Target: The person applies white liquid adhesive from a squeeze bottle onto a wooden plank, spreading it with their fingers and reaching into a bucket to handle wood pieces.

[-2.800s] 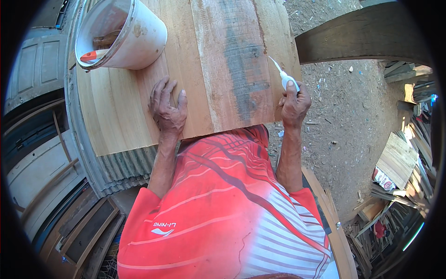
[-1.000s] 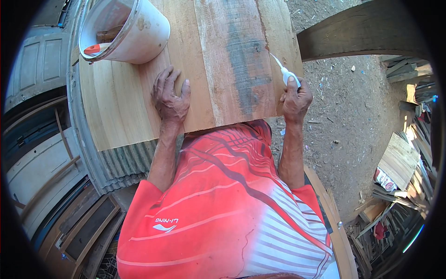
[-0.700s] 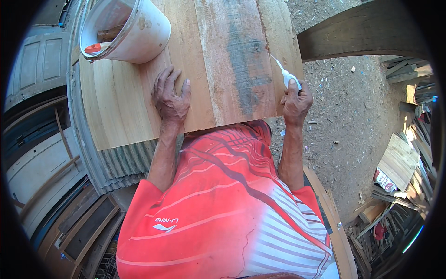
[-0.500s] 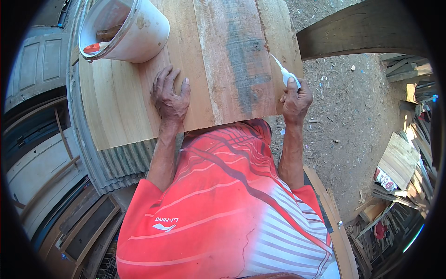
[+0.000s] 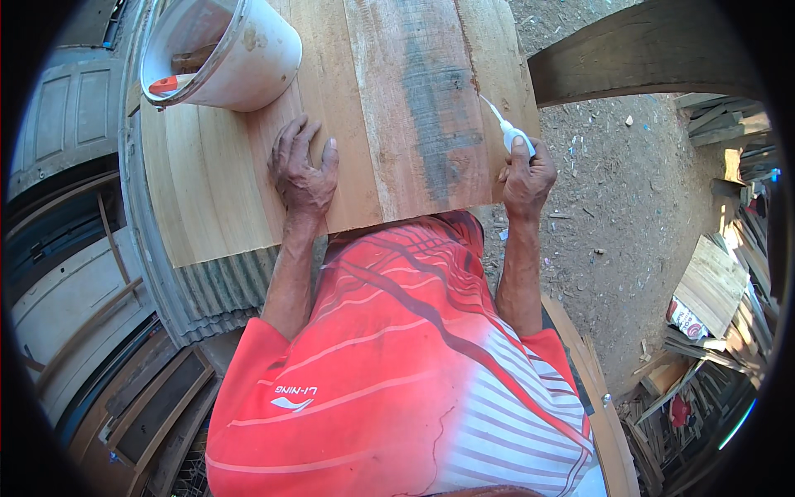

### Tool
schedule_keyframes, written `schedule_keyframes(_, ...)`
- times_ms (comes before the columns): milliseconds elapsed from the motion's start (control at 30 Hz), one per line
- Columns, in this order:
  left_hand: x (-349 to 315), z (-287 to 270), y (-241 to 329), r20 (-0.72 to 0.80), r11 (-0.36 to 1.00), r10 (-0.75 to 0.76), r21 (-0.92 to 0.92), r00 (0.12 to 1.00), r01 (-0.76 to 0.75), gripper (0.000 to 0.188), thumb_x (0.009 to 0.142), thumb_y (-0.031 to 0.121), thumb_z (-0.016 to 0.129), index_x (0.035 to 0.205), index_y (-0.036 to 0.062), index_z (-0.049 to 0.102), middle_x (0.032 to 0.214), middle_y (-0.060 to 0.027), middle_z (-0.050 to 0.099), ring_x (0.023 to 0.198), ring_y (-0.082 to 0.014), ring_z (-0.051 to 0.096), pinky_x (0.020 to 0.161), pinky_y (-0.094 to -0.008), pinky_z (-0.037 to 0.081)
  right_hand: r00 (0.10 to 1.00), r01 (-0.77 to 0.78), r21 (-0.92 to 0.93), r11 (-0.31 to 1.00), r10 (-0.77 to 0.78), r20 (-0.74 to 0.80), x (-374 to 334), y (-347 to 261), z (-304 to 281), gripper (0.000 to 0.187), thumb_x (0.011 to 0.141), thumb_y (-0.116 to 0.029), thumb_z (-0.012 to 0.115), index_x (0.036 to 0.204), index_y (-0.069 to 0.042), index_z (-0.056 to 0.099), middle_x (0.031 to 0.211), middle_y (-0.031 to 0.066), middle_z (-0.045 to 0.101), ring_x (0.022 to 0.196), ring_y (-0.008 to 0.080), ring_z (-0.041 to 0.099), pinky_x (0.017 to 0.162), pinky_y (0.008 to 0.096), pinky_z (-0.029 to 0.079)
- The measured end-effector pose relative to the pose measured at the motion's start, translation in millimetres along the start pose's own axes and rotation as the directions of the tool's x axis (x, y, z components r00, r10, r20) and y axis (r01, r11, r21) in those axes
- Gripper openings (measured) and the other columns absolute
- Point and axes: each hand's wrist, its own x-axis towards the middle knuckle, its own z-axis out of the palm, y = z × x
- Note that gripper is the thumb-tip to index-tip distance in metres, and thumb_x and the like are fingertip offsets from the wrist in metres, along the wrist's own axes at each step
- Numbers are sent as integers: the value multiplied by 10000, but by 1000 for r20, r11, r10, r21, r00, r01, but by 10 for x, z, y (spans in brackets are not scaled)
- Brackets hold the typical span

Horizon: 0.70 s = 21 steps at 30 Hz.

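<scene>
Right hand [image 5: 527, 176] clamped around a small white glue bottle [image 5: 512, 137], thumb pressed on its body, thin nozzle aimed at the right-hand seam of the plank panel [image 5: 373, 108]. Left hand [image 5: 303, 172] flat and open, fingers spread, palm down on the panel's near edge. White bucket [image 5: 219, 51] tilted at the panel's far left corner, an orange-handled tool inside. Corrugated metal sheet [image 5: 219, 286] just below the panel's near-left edge. Dirt ground [image 5: 629, 215] right of the panel.
</scene>
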Motion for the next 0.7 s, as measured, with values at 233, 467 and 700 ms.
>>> schedule_keyframes(233,-5,21,-29,-9,1000,3,2,1000,-3,353,889,176,777,1220,69,716,1337,-130,667,1258,-329,617,1085,-458,471,1000,4,-11,1000,-4,-12,4,-7,-2,261,1074,-232,622,963,2,647,681,-13,565,496,42,518,434,252,393)
schedule_keyframes(467,59,17,27,-4,1000,-12,19,1000,12,370,880,180,783,1227,74,712,1341,-127,667,1272,-327,611,1089,-460,469,999,-30,-19,999,29,-34,-63,2,-88,263,1066,-229,623,976,16,657,686,6,577,501,51,522,442,249,415)
schedule_keyframes(700,-27,11,-28,-9,1000,-17,-24,1000,17,390,855,187,796,1219,75,711,1351,-124,661,1290,-325,602,1094,-468,456,999,-30,7,1000,30,-22,-75,-14,-71,262,1063,-229,622,977,16,657,688,7,583,498,55,519,444,255,414)
